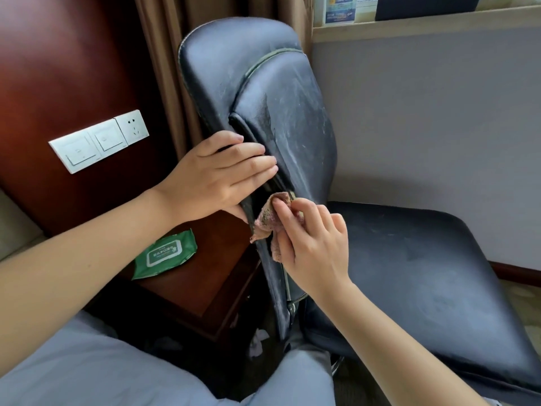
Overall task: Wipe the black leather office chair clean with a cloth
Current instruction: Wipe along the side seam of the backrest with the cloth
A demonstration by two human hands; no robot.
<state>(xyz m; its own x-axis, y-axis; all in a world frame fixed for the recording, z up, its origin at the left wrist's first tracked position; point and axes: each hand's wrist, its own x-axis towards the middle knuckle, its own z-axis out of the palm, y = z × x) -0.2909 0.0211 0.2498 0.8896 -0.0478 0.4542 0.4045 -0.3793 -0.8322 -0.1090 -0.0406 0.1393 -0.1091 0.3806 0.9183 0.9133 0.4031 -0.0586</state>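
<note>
The black leather office chair [263, 83] stands in front of me, its backrest turned edge-on and its seat [424, 273] stretching to the right. Whitish streaks and scuffs mark the backrest. My left hand [216, 177] grips the backrest's side edge, fingers over the front, thumb behind. My right hand [310, 241] holds a small pinkish-brown cloth [268, 221] and presses it into the seam low on the backrest edge, just under my left hand. Part of the cloth hangs down by my palm.
A green pack of wet wipes [165, 254] lies on a dark wooden nightstand [205, 276] left of the chair. White wall switches and a socket [99, 140] sit on the wood panel. My grey-trousered knees [87, 370] are below. A grey wall is behind the seat.
</note>
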